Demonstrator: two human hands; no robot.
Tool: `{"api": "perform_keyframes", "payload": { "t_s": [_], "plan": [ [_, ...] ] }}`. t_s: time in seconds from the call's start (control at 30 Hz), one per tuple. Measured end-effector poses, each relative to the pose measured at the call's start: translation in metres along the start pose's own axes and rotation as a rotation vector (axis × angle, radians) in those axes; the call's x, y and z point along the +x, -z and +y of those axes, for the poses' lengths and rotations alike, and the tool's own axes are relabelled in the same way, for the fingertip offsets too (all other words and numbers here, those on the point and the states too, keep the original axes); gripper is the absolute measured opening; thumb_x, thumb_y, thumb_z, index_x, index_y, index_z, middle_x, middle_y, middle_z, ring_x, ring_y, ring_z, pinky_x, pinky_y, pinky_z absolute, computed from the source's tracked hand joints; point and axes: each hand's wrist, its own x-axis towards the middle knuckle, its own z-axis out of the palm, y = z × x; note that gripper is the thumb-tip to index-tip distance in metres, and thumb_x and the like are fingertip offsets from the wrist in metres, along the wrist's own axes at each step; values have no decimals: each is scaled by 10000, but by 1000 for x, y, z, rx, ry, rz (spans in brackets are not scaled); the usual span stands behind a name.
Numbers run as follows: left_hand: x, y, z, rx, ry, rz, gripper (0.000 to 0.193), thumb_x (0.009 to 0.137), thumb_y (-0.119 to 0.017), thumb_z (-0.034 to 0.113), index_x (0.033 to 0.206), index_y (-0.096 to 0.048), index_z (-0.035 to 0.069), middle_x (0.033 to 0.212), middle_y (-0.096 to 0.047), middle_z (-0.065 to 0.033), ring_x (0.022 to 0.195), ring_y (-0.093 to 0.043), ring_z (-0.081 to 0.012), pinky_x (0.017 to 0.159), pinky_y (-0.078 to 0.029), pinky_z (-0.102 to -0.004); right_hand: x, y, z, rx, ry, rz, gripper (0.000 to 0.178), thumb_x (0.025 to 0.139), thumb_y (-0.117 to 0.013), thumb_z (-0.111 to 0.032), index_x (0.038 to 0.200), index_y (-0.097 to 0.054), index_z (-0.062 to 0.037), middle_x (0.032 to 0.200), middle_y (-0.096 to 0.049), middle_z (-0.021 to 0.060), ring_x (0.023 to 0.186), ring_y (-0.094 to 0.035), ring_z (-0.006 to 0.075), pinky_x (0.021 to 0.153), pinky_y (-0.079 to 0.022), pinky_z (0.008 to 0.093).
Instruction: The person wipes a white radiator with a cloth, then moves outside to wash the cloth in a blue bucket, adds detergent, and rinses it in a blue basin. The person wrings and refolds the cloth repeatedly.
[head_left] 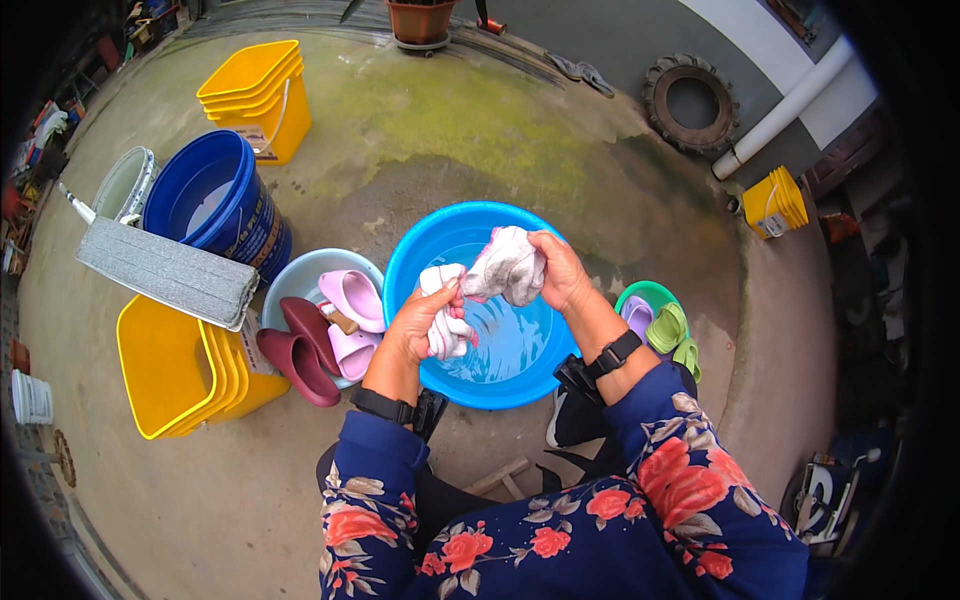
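Over a blue basin (400, 245) with water in it, my two hands hold wet white socks with pink patches. My left hand (418, 322) is closed round one bunched sock (450, 336), its thumb pressed on top. In my right hand (562, 272) the fingers grip a greyer, soiled-looking sock (508, 268), held slightly higher. The two pieces meet or nearly touch between my hands; I cannot tell whether they are joined. Clear water (500, 345) shows below them in the basin.
Left of the basin, a pale bowl (283, 290) holds pink and dark red clogs and a brush. Yellow buckets (160, 360), a blue bucket (245, 200) and a flat grey mop head (165, 268) stand beyond. At right, a green basin (648, 290) holds small slippers.
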Motion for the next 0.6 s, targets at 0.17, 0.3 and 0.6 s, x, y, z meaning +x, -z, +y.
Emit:
{"api": "perform_keyframes", "payload": {
  "t_s": [0.17,0.3,0.6],
  "plan": [
    [4,7,-8,-95,-49,134,247,788,-619,211,993,-524,110,718,-552,-23,631,-557,-139,534,-510,-333,-5,-12,-11,116,15,-38,419,781,-371,-218,1087,-501,36,1073,-562,163,1013,-530,288,907,-387,392],
    [6,-6,-23,-148,31,201,439,755,-600,428,1082,-484,159,879,-566,-47,669,-550,-177,567,-503,-453,-6,-21,-6,200,22,-40,422,785,-383,-235,1094,-490,32,1108,-542,159,1042,-508,283,908,-379,398],
    [11,-8,-32,-290,-108,95,449,827,-534,342,1165,-400,78,1082,-531,-141,899,-573,-310,672,-503,-494,-15,-10,36,239,-155,95,308,759,-462,-127,1042,-515,-18,1030,-563,115,976,-533,260,858,-416,430]
  ]
}}
